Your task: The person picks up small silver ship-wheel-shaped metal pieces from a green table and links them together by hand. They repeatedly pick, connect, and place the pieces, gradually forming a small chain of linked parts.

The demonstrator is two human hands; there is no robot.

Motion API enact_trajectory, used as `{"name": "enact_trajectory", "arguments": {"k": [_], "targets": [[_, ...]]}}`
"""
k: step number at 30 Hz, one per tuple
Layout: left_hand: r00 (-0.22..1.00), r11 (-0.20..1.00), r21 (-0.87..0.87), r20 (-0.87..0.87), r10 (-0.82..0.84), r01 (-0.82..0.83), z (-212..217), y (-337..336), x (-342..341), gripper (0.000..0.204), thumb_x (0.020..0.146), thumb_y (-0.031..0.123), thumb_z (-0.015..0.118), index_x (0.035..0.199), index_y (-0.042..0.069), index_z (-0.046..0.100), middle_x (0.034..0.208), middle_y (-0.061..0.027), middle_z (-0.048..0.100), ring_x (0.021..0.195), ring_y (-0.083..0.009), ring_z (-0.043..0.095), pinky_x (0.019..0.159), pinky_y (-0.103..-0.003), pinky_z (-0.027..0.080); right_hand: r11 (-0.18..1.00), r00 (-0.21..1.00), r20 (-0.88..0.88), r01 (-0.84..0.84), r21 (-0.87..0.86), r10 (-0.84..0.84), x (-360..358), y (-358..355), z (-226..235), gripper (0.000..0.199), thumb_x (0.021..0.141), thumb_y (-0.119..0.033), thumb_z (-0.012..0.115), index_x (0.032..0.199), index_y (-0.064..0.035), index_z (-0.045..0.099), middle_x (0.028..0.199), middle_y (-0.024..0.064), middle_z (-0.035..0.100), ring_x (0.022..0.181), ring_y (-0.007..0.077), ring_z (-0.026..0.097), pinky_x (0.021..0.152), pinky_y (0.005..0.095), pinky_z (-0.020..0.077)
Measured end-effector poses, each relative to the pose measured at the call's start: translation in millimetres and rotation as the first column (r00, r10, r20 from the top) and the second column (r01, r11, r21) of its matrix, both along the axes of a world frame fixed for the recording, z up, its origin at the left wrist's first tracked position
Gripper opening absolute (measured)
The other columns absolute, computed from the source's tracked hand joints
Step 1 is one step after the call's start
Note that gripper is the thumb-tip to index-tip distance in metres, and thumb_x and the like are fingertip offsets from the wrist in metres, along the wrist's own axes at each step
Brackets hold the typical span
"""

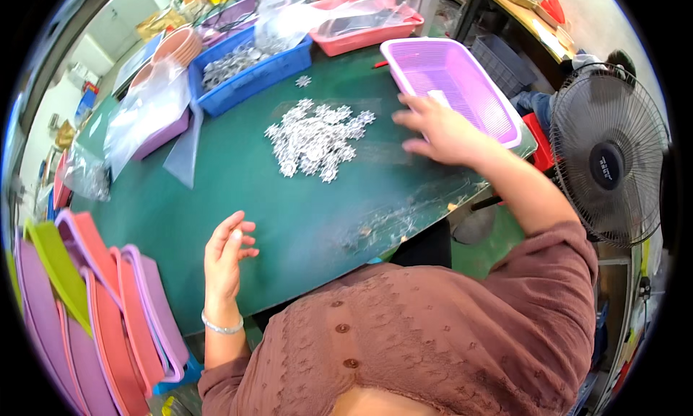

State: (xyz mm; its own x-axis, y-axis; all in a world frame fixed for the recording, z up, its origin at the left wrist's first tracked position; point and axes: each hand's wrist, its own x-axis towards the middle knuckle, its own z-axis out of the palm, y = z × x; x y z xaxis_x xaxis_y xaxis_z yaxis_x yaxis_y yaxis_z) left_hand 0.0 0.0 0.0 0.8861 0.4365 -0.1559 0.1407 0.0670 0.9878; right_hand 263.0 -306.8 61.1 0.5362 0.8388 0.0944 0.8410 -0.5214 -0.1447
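On the green table a heap of small silvery star-shaped metal parts (314,142) lies in front of me, with one loose star-shaped part (303,81) just beyond it. My right hand (440,131) hovers beside the near left side of a purple plastic basket (498,124), fingers spread and nothing visible in them. A small white piece (438,97) shows in the basket behind that hand. My left hand (228,250) is raised above the table's near left part, its fingers loosely curled and apart, holding nothing that I can see. A bracelet circles the left wrist.
Beyond the heap stand a blue bin (253,73) of metal parts and a pink tray (346,42) with clear plastic bags. Plastic bags (148,113) lie at the left. Stacked coloured bins (108,315) rise at lower left. A fan (606,160) stands at right.
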Motion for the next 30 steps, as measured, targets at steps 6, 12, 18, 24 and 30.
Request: {"name": "enact_trajectory", "arguments": {"k": [6,12,18,24,30], "targets": [[0.987,0.944,0.321,0.158,0.028,-0.078,-29.2,2.9,-74.2,0.031,0.085,0.007,0.052,0.116,0.0,0.051,0.103,-0.0052,0.055,0.085,-0.0106,0.051,0.069,-0.024,0.047,0.937,0.933,0.341,0.214,-0.274,-0.114,-48.6,-29.5,-24.0,0.045,0.069,-0.001,0.059,0.114,-0.0087,0.053,0.132,0.0115,0.037,0.126,0.0344,0.028,0.101,0.0467,0.0276],[0.952,0.437,0.852,0.304,0.038,-0.289,-48.6,13.3,-125.0,0.035,0.074,0.008,0.061,0.107,0.0,0.056,0.109,-0.015,0.053,0.103,-0.0302,0.048,0.088,-0.038,0.039,0.986,0.975,0.218,0.079,-0.149,-0.045,-114.7,14.0,-22.9,0.047,0.071,-0.013,0.065,0.116,-0.0089,0.051,0.131,0.0146,0.037,0.126,0.0341,0.027,0.101,0.0457,0.0262],[0.918,0.478,0.809,0.397,-0.016,-0.342,-64.3,22.8,-127.5,0.036,0.074,0.013,0.061,0.107,-0.001,0.056,0.111,-0.0162,0.051,0.106,-0.0319,0.046,0.091,-0.039,0.037,0.985,0.973,0.223,-0.028,-0.172,0.066,-141.9,50.8,-15.0,0.047,0.073,-0.018,0.064,0.117,-0.0083,0.051,0.128,0.0155,0.039,0.124,0.0327,0.031,0.099,0.0429,0.0299],[0.905,0.447,0.816,0.425,-0.032,-0.367,-74.5,23.8,-130.9,0.039,0.072,0.015,0.063,0.107,-0.001,0.055,0.11,-0.017,0.05,0.108,-0.0344,0.044,0.093,-0.041,0.035,0.987,0.985,0.17,0.012,-0.162,0.016,-107.1,94.9,-22.9,0.045,0.076,-0.023,0.062,0.116,-0.0075,0.05,0.127,0.0153,0.04,0.121,0.0322,0.035,0.097,0.042,0.0337],[0.889,0.361,0.834,0.457,-0.027,-0.417,-70.0,24.2,-133.4,0.037,0.071,0.017,0.063,0.103,0.001,0.056,0.107,-0.0173,0.05,0.103,-0.0358,0.044,0.092,-0.044,0.034,0.995,0.99,0.115,0.076,0.067,-0.084,-22.2,156.5,-65.8,0.049,0.079,-0.032,0.057,0.117,-0.0018,0.049,0.129,0.0227,0.039,0.119,0.0354,0.039,0.099,0.038,0.0324]]}}
